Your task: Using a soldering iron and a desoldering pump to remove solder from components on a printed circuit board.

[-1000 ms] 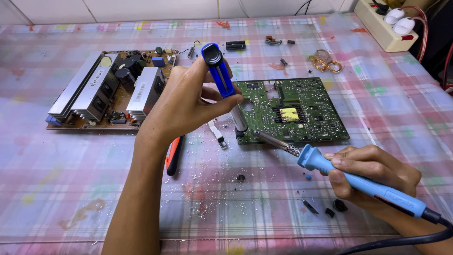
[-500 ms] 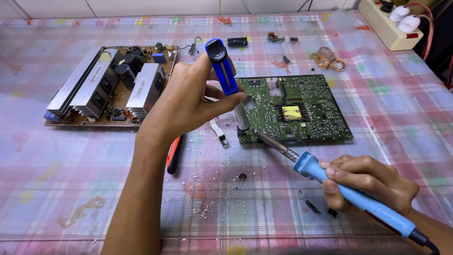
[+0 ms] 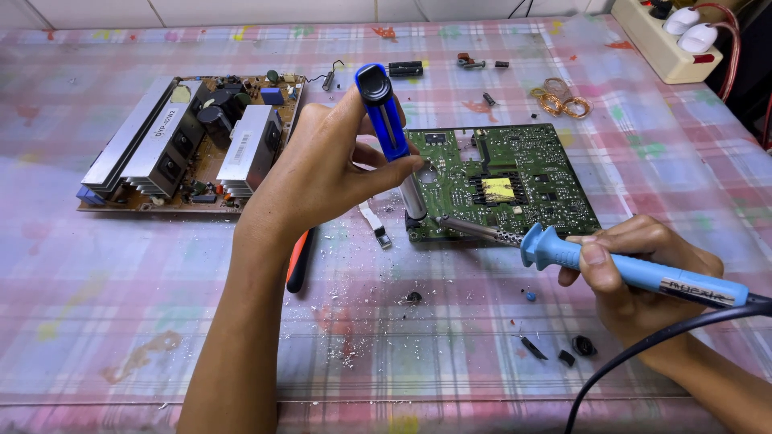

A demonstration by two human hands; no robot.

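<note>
Since the earlier frames the right hand [image 3: 643,277] has drawn slightly in toward the board and the left hand [image 3: 322,173] has held its place over the board's near left corner. The green circuit board [image 3: 515,181] lies flat on the checked tablecloth [image 3: 121,321], right of centre. The left hand grips a blue desoldering pump [image 3: 390,133] held nearly upright, fingers wrapped around its barrel and thumb near the black plunger cap, with its metal nozzle end down at the board's near left edge. The right hand's fingers are closed around the light-blue handle of a soldering iron [image 3: 611,265], whose tip meets the board just beside the pump's nozzle; a dark cord trails from the handle. An orange-handled tool [image 3: 299,257] lies on the cloth under the left wrist. A brown power board with silver heat sinks [image 3: 185,145] sits well to the left. Copper wire coils [image 3: 559,96] lie beyond the green board, and a power strip [image 3: 667,40] occupies the far right corner. Small black parts [image 3: 563,350] are scattered near the right wrist.
</note>
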